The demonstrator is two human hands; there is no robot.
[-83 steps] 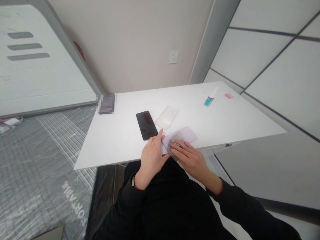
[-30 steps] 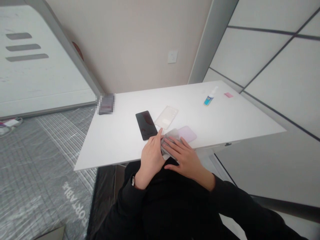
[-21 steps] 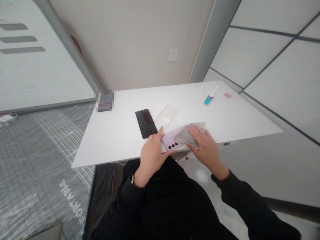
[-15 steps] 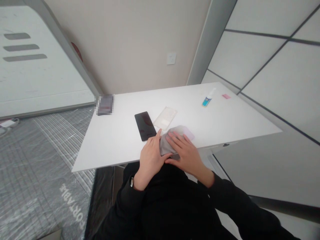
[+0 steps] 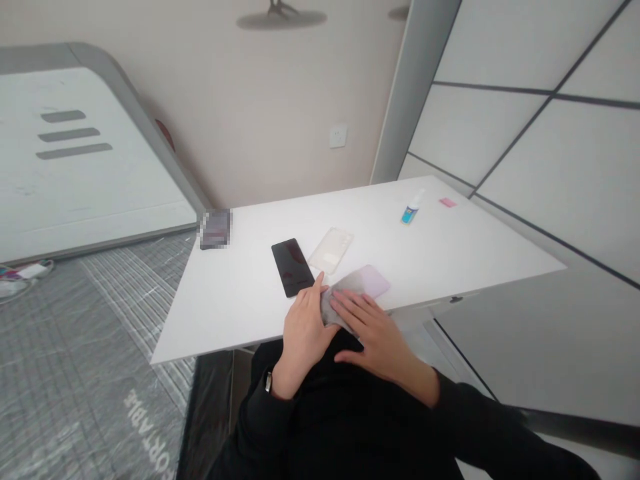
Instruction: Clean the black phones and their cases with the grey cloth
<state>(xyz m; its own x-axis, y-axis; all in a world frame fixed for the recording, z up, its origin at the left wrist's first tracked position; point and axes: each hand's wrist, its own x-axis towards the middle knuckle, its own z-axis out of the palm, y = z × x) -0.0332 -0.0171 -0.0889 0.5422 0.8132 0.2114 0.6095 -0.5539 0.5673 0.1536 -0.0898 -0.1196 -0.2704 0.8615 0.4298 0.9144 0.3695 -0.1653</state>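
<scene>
A lilac phone [image 5: 371, 281] lies back-up at the near edge of the white table [image 5: 450, 247]. My left hand [image 5: 305, 327] rests against the phone's near-left end, thumb along its side, holding it still. My right hand [image 5: 373, 330] lies flat with fingers stretched out, pressing a grey cloth [image 5: 345, 293] onto the phone's back. Most of the phone's near end is hidden under the cloth and my fingers.
A black phone [image 5: 292, 267] lies face-up just left of the lilac one, with a clear phone case [image 5: 331, 249] beside it. A small spray bottle [image 5: 410, 210] and a pink scrap [image 5: 447, 202] sit far right. A blurred dark object [image 5: 215, 229] lies at the table's far-left corner.
My right hand slid the cloth out to the phone's far end and back toward me. The left hand stayed on the phone. The camera tilted up a little.
</scene>
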